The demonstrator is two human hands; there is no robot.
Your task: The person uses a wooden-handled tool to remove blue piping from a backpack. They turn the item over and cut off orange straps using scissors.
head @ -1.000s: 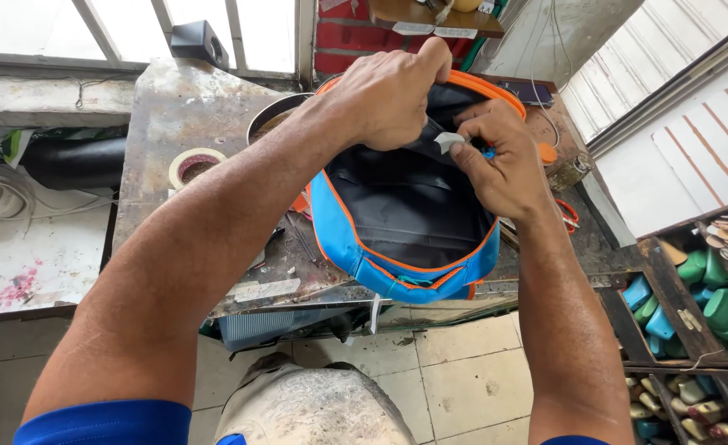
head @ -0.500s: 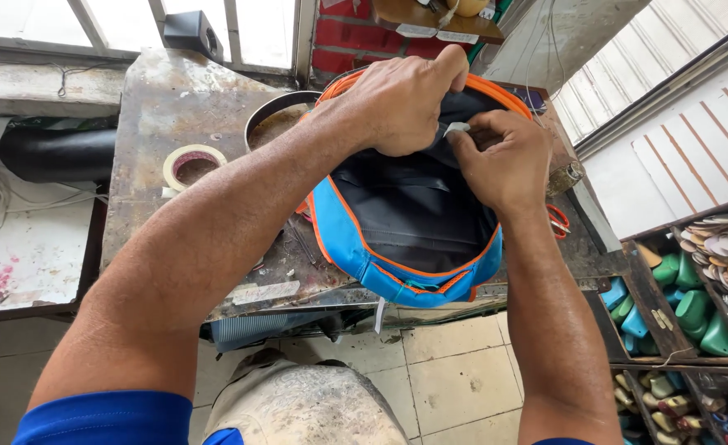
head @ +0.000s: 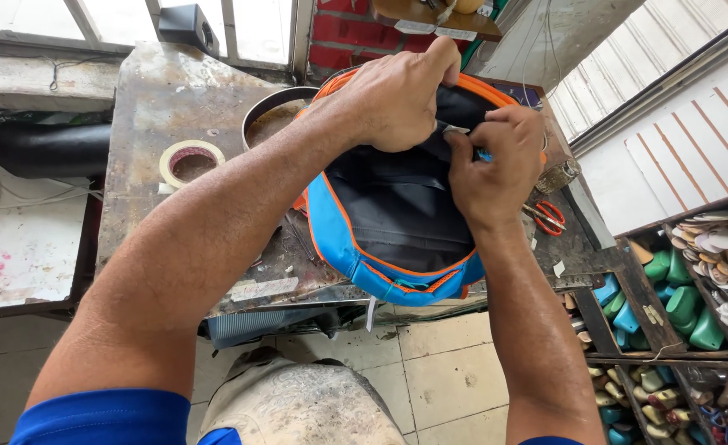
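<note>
your stained, worn metal surface point(head: 174, 99) carries the blue bag with orange piping and black lining point(head: 397, 214), lying open at its front edge. your left hand point(head: 397, 99) pinches the bag's upper rim, fingers closed; your right hand point(head: 496, 165) grips the lining beside it, near red-handled scissors point(head: 549, 216) and a tape roll point(head: 191, 161).

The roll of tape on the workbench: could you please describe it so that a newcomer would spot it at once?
Start at the worn metal workbench under the window. The tape roll lies flat on its left part, left of the round pan and of the blue-and-orange bag that both hands grip. It is the only pale cream ring there, with a reddish core.
</note>
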